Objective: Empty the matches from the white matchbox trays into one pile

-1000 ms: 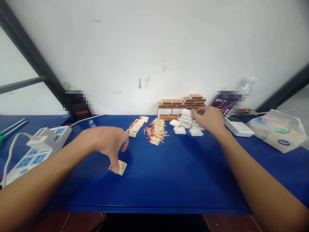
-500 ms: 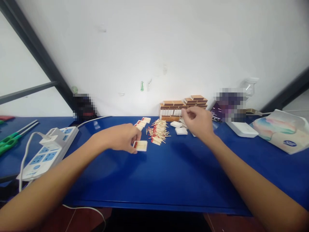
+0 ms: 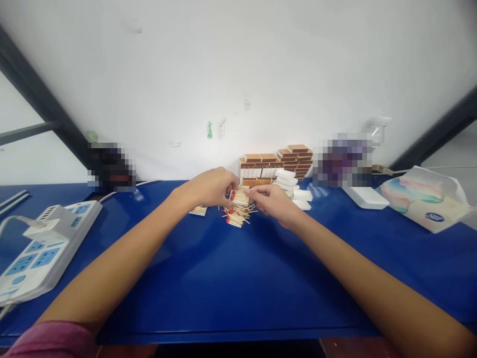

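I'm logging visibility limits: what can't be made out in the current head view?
All in the head view:
Right hand: too small to tell if fingertips pinch a match or the held tray.
Match pile: partly hidden by the held tray.
Second tray: partly covered by the left hand.
Power strip: cut off by the left edge.

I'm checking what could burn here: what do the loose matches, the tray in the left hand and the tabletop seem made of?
Loose matches: probably wood, matte; pale, thin, red-tipped sticks.
Tray in the left hand: likely white card, matte, with a thin pale rim.
Tabletop: glossy blue with soft reflections; painted metal or laminate, I can't tell which.
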A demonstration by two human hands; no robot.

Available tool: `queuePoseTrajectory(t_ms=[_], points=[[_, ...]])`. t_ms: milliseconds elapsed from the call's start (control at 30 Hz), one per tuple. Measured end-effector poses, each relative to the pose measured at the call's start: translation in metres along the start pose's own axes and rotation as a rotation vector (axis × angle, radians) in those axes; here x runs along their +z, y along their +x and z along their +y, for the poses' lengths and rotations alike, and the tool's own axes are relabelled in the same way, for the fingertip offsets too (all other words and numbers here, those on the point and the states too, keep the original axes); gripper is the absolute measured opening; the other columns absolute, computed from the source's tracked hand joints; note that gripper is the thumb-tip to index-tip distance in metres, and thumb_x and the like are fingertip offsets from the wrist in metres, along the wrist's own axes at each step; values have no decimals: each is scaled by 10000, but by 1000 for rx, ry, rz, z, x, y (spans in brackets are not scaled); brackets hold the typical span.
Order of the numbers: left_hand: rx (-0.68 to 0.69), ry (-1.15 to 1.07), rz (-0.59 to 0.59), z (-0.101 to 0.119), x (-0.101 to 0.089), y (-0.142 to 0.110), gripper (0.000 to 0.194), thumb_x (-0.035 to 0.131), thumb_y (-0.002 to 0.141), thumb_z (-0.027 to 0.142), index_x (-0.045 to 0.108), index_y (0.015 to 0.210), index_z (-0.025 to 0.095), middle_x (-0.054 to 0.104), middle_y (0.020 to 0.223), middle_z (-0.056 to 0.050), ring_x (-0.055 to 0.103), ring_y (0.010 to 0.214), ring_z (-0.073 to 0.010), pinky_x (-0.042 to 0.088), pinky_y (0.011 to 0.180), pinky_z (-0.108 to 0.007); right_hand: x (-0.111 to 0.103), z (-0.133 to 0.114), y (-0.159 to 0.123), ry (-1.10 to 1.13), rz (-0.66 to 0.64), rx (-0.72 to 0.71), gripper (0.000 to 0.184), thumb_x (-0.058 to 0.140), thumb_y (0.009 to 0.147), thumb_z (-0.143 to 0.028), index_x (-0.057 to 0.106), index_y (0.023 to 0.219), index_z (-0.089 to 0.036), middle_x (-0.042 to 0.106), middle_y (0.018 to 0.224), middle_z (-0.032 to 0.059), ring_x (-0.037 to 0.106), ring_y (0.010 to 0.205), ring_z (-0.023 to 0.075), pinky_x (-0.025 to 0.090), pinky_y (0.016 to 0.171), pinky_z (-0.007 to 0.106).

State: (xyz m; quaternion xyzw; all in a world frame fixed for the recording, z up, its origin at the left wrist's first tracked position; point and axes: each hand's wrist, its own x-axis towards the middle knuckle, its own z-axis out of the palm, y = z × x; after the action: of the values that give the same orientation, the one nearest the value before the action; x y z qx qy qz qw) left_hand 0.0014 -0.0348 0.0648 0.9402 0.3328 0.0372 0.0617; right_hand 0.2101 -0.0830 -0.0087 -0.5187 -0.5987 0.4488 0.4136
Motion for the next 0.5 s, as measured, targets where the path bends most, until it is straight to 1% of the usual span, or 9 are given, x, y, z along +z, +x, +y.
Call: queuePoseTrajectory(t_ms=[100,233,367,500], points=[[29,34,65,-3,5,4,209,757,769,250,718,961,179,731,863,-28,621,728,-157,381,625,-283,0,0,6,34,47,7,580,752,734,-749,654,681,-180,417,490,-55,301,466,88,190,449,264],[65,61,163,-10,16,10,278,728,830,320,700,1067,177,728,1027,-64,635,899,-200,437,753,-317,-4,-3,13,-18,104,-26,598,778,695,-760,665,716,-173,469,519,-41,348,476,95,229,443,263],[27,58,185,-14,22,14,293,693,865,371,688,1099,195,724,1094,-82,637,971,-226,464,847,-354,-9,-6,15,-120,116,-61,601,752,723,-774,655,701,-181,480,506,-32,383,470,108,266,442,267],[-6,27,186,-16,21,14,326,686,882,414,689,1137,211,722,1119,-80,639,994,-235,469,878,-371,-12,-7,16,-152,131,-81,579,777,725,-742,670,675,-175,512,514,-10,390,469,113,252,432,266]])
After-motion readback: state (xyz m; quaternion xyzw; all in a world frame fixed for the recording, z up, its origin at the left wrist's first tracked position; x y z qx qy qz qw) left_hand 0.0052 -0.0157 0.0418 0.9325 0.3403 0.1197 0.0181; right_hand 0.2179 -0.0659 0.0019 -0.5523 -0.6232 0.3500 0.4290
